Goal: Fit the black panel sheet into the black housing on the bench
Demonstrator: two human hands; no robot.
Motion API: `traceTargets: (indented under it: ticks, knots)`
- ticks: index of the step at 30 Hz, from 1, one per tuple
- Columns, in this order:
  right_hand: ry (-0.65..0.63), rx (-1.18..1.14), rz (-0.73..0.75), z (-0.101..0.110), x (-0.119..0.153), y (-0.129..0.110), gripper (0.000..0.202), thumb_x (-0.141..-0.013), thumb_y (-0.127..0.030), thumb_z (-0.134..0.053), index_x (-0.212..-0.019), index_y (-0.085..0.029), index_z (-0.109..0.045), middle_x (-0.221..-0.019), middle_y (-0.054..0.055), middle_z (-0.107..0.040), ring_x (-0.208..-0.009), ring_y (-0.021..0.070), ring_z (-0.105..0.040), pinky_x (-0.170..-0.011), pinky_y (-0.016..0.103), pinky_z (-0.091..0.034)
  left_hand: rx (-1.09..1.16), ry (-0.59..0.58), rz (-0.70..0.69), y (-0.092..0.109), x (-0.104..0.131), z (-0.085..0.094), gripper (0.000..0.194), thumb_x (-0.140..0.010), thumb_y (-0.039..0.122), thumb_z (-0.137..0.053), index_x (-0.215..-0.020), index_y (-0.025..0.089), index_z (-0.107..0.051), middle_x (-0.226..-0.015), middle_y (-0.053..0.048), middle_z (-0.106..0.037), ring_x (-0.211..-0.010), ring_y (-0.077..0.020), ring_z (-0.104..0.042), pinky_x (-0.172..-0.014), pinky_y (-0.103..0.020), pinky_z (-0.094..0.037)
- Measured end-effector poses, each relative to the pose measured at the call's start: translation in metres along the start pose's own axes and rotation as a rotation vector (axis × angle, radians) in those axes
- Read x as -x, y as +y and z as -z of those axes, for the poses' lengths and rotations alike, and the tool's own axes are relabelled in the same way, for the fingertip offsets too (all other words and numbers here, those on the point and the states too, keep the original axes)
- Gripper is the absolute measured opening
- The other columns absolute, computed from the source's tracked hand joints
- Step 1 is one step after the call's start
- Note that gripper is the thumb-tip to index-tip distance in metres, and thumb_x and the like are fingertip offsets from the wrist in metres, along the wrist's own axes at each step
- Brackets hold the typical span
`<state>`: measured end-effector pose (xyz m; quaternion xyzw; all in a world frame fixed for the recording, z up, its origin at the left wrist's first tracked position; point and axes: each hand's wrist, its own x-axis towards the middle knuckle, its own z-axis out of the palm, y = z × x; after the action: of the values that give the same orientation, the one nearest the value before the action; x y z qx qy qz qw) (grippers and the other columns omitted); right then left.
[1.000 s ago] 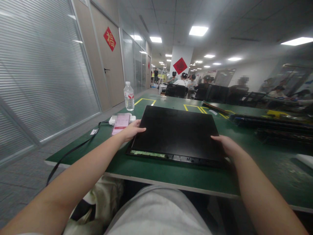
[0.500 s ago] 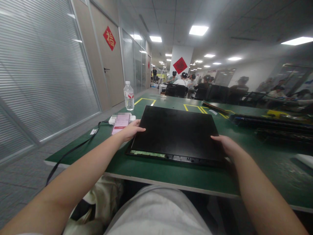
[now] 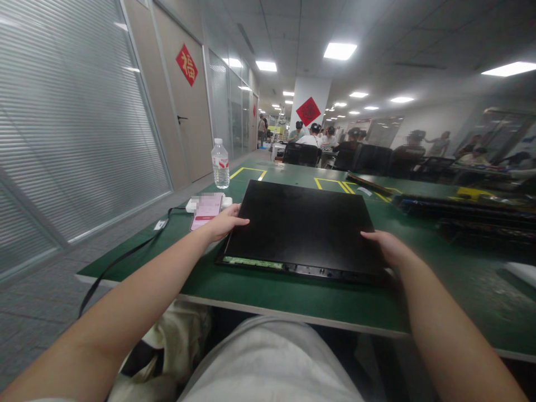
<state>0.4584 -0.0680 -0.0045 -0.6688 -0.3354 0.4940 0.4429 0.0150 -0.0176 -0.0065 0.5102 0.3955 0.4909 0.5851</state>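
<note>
A flat black display panel (image 3: 301, 226) lies in front of me on the green table (image 3: 268, 296). Along its near edge runs a bare strip with a green circuit board (image 3: 253, 262) at the left. My left hand (image 3: 226, 223) grips the panel's left edge, thumb on top and the other fingers mostly hidden at the side. On the right edge, my right hand (image 3: 389, 248) holds on the same way, its thumb resting on the black surface and its fingers out of sight.
Left of the panel are a phone (image 3: 206, 212), a white power strip (image 3: 193, 202) with a black cable (image 3: 125, 251), and a water bottle (image 3: 220, 164). More dark panels (image 3: 452, 209) lie at the right. Yellow tape (image 3: 247, 169) marks the table's far side; people sit beyond.
Both hands and the panel stay in place. Only people in the far background have shifted.
</note>
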Motion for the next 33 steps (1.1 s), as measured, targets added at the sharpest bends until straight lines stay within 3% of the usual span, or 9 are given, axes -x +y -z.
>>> traceTargets:
  ticks: [8,33]
  knots:
    - [-0.012,-0.015,-0.019,0.0015,-0.0013,0.001,0.025,-0.081,-0.02,-0.065,-0.106,-0.019,-0.065,-0.078,0.009,-0.075,-0.07,0.0253,-0.072,-0.061,0.037,-0.058,-0.008,0.0,-0.003,0.0012,0.0017,-0.0011,0.048,-0.056,0.004,-0.081,-0.097,0.019,-0.063,-0.1,-0.005,-0.076,-0.097,-0.0266,-0.073,-0.087,-0.04,-0.058]
    - [0.021,0.002,0.013,-0.002,0.0038,-0.0016,0.012,-0.08,-0.018,-0.065,-0.093,-0.02,-0.065,-0.076,0.008,-0.074,-0.069,0.0253,-0.07,-0.062,0.037,-0.056,-0.022,0.018,0.006,0.0026,0.0037,-0.002,0.049,-0.056,0.005,-0.083,-0.098,0.019,-0.061,-0.096,-0.005,-0.075,-0.091,-0.026,-0.073,-0.084,-0.039,-0.059]
